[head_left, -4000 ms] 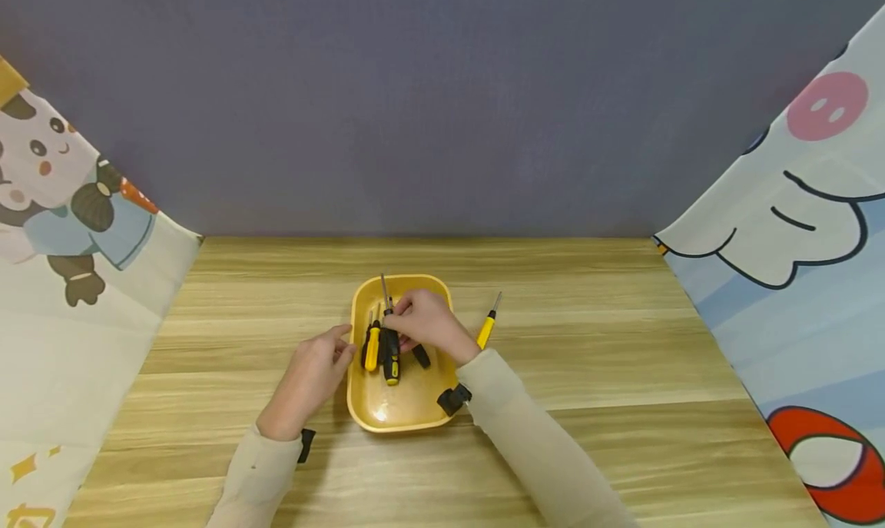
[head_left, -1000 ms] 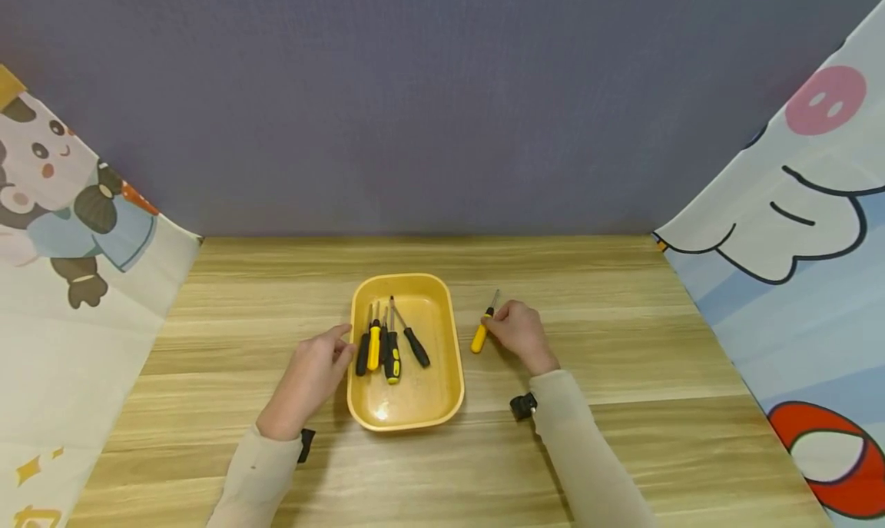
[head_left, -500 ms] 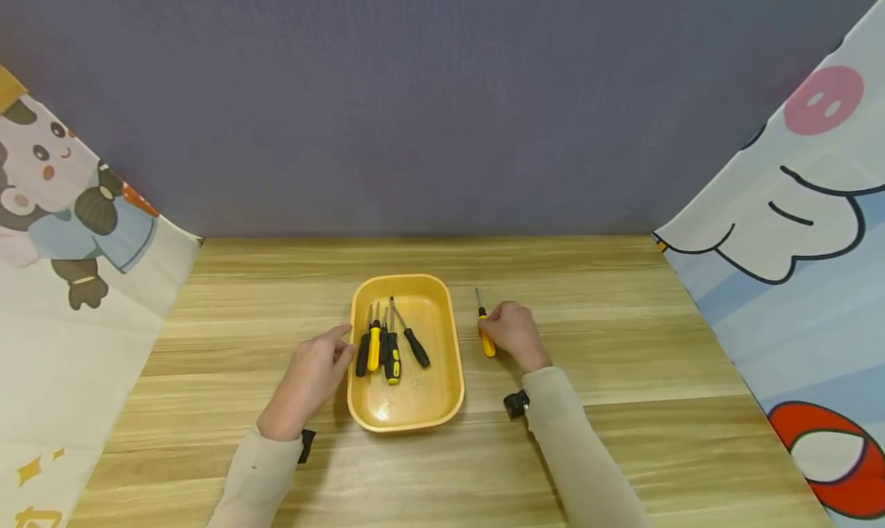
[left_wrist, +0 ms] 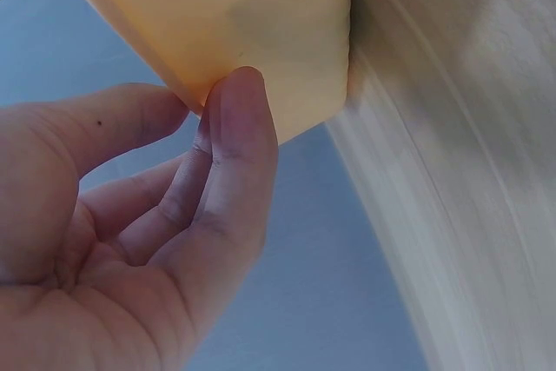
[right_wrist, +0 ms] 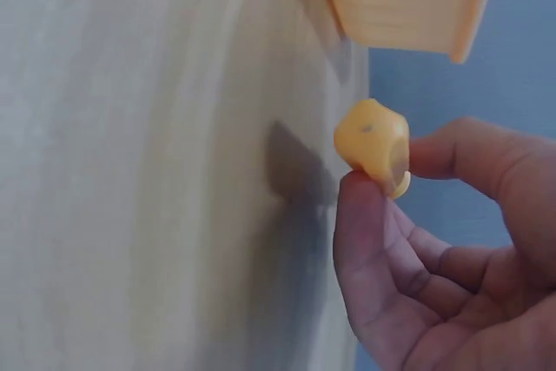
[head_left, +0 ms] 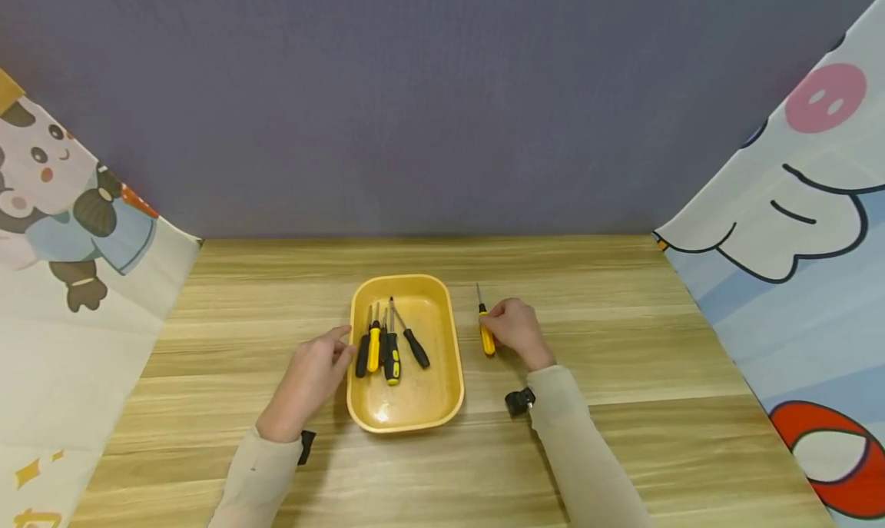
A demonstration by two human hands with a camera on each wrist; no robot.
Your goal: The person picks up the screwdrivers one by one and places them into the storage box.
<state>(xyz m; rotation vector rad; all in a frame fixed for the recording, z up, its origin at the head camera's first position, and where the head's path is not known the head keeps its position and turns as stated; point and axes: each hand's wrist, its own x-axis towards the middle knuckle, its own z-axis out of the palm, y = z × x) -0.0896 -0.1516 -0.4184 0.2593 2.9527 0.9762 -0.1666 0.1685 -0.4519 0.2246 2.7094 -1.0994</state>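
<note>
A yellow-handled screwdriver (head_left: 487, 336) is pinched between the thumb and fingers of my right hand (head_left: 517, 330). Its shaft points to the far side; in the right wrist view the handle's butt end (right_wrist: 372, 141) shows, just off the tabletop, with a shadow beside it. My left hand (head_left: 319, 366) is at the left side of a yellow plastic tray (head_left: 406, 426). In the left wrist view, the thumb and index finger pinch the tray's rim (left_wrist: 143, 54). Inside the tray lie several screwdrivers: one yellow (head_left: 374, 349), one black and yellow (head_left: 392, 363), others black (head_left: 417, 350).
The wooden tabletop (head_left: 588, 428) extends around the tray. A dark grey-blue panel (head_left: 429, 113) stands at its back. Cartoon-printed sheets (head_left: 41, 305) hang at both sides.
My right hand has left the tray and taken hold of the yellow screwdriver on the right. The screwdriver has turned and shifted slightly left. My left hand stays put.
</note>
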